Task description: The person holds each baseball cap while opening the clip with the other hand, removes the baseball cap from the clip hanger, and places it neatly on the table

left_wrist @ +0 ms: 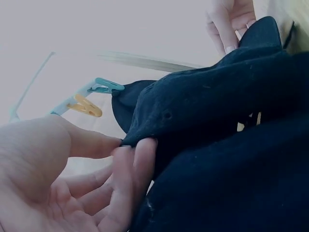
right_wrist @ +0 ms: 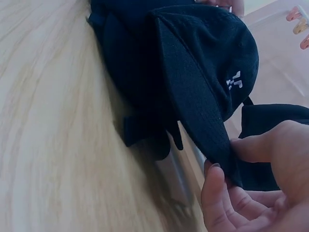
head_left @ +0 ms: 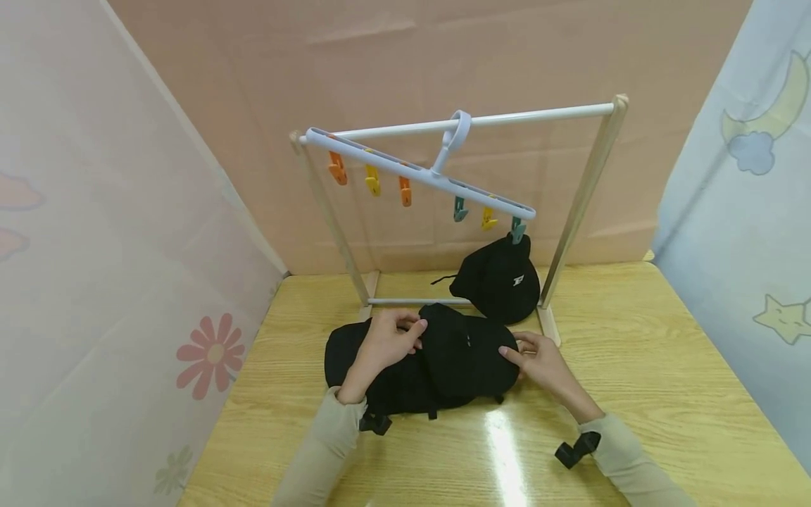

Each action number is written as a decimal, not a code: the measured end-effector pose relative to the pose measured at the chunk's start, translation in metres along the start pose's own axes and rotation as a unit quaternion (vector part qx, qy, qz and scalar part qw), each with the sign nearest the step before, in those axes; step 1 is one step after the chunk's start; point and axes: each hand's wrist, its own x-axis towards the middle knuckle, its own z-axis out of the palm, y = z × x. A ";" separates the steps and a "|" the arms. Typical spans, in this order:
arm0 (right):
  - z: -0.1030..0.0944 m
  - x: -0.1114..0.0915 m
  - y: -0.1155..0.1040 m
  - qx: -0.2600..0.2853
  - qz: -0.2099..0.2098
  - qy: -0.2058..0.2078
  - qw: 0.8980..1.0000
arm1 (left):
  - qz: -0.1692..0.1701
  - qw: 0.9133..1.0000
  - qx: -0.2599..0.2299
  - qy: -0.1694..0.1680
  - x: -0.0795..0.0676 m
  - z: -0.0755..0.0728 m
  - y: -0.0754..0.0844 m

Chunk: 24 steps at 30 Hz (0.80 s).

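A black baseball cap (head_left: 450, 352) with a small white logo lies between both hands, over other black caps (head_left: 340, 352). My left hand (head_left: 388, 339) pinches the edge of its crown between thumb and fingers. At the other end, the thumb and fingers of my right hand (head_left: 543, 360) grip the brim (right_wrist: 193, 104). Another black cap (head_left: 500, 285) with a white letter hangs by its edge from a green clip (head_left: 517, 229), just behind the hands. The caps underneath are partly hidden by the held one, so their outlines run together.
A pale hanger (head_left: 405, 170) tilts down to the right on the white bar (head_left: 538, 115) of a wooden rack (head_left: 579, 204). Orange, yellow and green clips hang along it. The rack stands at the back of the wooden table (head_left: 633, 366), before a pink cloth backdrop.
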 end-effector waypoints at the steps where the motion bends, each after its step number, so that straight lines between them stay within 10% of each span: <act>1: 0.000 0.000 0.001 -0.005 0.000 0.001 1.000 | -0.003 1.000 0.011 0.002 0.000 0.001 0.000; 24: -0.010 0.006 0.019 -0.075 0.009 -0.017 0.997 | -0.005 0.992 0.124 -0.012 0.004 0.020 0.009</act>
